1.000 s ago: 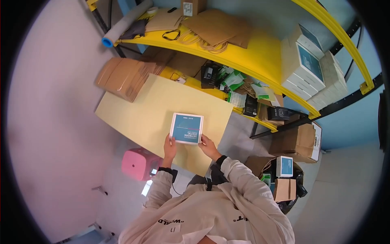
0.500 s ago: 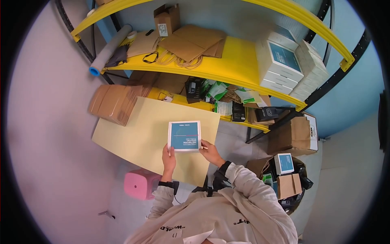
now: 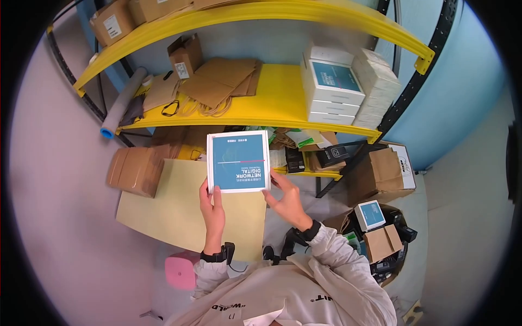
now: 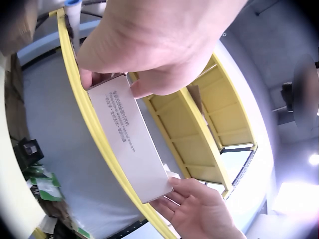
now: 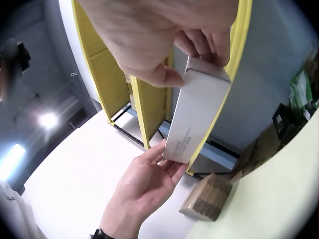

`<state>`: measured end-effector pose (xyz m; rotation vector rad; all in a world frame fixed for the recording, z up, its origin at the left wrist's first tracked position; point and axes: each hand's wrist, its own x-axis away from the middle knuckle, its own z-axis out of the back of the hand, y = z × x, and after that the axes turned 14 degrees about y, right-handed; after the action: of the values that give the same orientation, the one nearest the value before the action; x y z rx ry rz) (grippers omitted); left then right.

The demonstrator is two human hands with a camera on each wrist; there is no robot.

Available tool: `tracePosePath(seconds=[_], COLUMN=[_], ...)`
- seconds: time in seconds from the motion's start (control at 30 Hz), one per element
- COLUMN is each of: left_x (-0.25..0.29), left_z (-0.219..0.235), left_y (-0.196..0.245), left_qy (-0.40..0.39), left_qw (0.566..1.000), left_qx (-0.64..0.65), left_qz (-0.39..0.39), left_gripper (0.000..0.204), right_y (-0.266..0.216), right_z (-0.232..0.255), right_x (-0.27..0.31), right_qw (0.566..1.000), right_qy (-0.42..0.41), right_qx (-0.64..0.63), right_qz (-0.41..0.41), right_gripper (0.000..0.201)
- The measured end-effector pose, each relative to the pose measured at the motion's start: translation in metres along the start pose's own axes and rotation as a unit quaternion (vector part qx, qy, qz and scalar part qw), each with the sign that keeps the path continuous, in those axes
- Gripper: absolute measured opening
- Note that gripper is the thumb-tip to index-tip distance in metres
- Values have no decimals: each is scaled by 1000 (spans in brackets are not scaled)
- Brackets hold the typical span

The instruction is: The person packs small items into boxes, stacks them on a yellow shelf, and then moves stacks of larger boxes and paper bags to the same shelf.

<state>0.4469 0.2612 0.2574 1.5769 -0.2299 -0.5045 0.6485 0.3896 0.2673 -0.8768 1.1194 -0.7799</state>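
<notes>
A flat white box with a blue printed top (image 3: 239, 163) is held up in front of the body, above the far part of the pale table (image 3: 179, 209). The left hand (image 3: 212, 214) grips its left near corner, thumb on the top edge. At the right near corner the right hand (image 3: 289, 202) pinches the box between thumb and fingers. In the left wrist view a white side of the box (image 4: 130, 144) with small print shows between both hands. The right wrist view shows another narrow side (image 5: 197, 112), with fingertips partly hidden behind the box.
Ahead stands a yellow shelf (image 3: 280, 92) with brown paper bags (image 3: 220, 79) and a stack of similar white boxes (image 3: 333, 98). A taped carton (image 3: 136, 171) is at the table's left. An open carton of packages (image 3: 383, 244) and a pink stool (image 3: 181, 270) are on the floor.
Both hands have raised the box from low over the table toward the shelf and the camera, so it looks larger. The head view has tilted up, showing more of the shelves.
</notes>
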Motion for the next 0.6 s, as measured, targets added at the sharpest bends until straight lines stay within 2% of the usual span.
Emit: tracePosePath(seconds=[0.03,0.13,0.27,0.6], left_x=[0,2,6,6], left_z=[-7,-34,-68,-169], left_y=[11,39,66,120], left_qy=[-6,-19,-44,-87], left_qw=[1000,998,997,983], left_qx=[3,35,49,65], left_qz=[-2,-38,-45,-149], left_gripper=[43,44,45,41], right_y=[-4,-21,-34,-38], right_z=[8,39,74,156], right_x=[-5,-26,-47,-101], right_qw=[999,995,987,971], right_qy=[26,41,86,177], right_qx=[9,0,5,17], right_qz=[45,91,137,160], right_gripper=[69,74,76,63])
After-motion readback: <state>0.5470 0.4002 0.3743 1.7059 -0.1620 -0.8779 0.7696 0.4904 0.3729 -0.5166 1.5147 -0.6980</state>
